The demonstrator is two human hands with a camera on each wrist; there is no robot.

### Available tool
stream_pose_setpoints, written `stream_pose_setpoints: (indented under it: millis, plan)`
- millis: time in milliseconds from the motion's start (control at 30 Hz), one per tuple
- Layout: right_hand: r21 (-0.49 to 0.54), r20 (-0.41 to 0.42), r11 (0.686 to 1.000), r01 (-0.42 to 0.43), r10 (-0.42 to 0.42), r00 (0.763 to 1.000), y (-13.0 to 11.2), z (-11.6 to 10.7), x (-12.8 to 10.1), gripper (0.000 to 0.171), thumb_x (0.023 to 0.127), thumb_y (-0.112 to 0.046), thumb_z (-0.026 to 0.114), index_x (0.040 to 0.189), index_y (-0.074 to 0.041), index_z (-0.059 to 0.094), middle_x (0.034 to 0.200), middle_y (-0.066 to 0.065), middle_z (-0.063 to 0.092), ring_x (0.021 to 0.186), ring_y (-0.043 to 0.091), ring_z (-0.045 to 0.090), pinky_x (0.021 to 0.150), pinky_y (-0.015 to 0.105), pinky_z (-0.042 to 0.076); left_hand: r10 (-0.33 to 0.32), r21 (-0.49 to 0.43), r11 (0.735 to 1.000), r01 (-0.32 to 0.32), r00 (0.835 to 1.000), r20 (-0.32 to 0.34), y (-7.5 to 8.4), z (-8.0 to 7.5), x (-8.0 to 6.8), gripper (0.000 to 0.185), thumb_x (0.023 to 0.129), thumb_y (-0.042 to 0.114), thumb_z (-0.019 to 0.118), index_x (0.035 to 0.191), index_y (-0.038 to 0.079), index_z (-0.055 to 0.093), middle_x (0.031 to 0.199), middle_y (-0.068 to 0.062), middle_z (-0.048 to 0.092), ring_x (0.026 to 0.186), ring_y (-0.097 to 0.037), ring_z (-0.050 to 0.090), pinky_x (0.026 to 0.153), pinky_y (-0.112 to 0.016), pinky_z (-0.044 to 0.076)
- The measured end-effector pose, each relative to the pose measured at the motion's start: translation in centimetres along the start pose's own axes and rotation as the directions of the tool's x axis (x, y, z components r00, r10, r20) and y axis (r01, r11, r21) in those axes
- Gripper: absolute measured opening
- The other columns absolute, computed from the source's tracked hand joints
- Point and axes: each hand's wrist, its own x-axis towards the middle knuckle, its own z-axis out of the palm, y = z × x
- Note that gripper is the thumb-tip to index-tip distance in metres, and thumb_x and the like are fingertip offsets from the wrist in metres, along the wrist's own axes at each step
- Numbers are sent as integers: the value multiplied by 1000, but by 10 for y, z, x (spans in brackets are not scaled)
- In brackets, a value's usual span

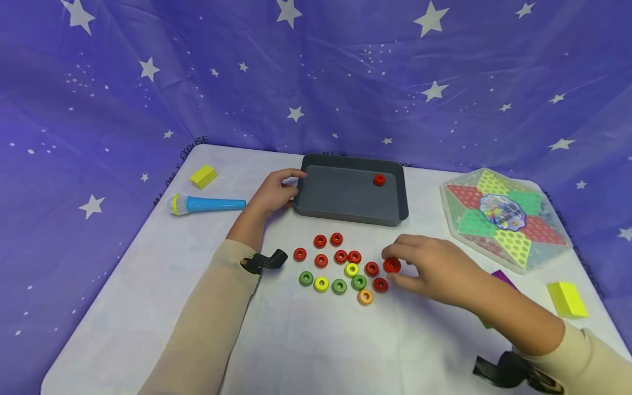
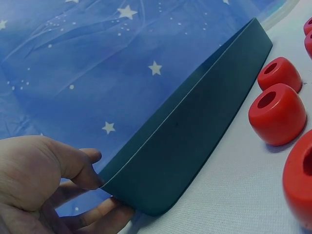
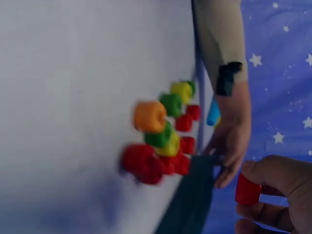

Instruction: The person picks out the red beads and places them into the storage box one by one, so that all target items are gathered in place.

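Note:
My left hand point(image 1: 274, 192) holds the left side of a dark grey tray point(image 1: 345, 215); in the left wrist view its thumb lies at the tray's rim and other fingers sit under the corner. One red bead point(image 1: 379, 180) lies inside the tray. My right hand point(image 1: 434, 269) pinches another red bead point(image 3: 247, 189) between thumb and fingers, right of the loose beads. In front of the tray are several red beads point(image 1: 321, 260), plus green beads point(image 1: 339, 286), yellow beads point(image 1: 321, 283) and an orange bead point(image 1: 365, 297), all with a hole in the middle.
A hexagonal star-patterned game board point(image 1: 503, 216) lies at the right, with a yellow block point(image 1: 566, 300) nearer. A purple piece point(image 1: 504, 278) is partly hidden behind the right forearm. To the left lie a blue toy microphone point(image 1: 212, 204) and another yellow block point(image 1: 203, 176).

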Motion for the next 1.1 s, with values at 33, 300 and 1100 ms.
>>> stream_pose_setpoints:
  millis: [33, 300, 1100]
  plan:
    - [-9, -5, 1000, 10, -10, 1000, 3, -7, 6, 27, 80, -25, 83, 105, -27, 73, 94, -18, 63, 78, 0, 54, 64, 25, 50, 2, -5, 1000, -2, 1000, 0, 0, 0, -1, 51, 91, -5, 53, 135, 17, 65, 156, -5, 43, 108, -28, 61, 76, -36, 59]
    - [0, 51, 1000, 12, -12, 999, 38, -50, 65, 22, 86, -21, 78, 107, -23, 72, 95, -12, 65, 76, 7, 56, 64, 29, 50, 12, -23, 1000, -12, 1000, -1, 3, 0, 0, 50, 90, -6, 53, 134, 15, 65, 154, -6, 44, 108, -30, 63, 78, -38, 60]
    - [-141, 194, 984, -111, 137, 971, 132, 6, 194, 25, 93, -24, 73, 117, -16, 70, 103, 5, 71, 90, 25, 64, 83, 49, 54, -8, 14, 1000, 8, 1000, -23, -2, 1, -3, 48, 91, -2, 54, 132, 20, 68, 157, -3, 42, 108, -27, 59, 75, -35, 59]
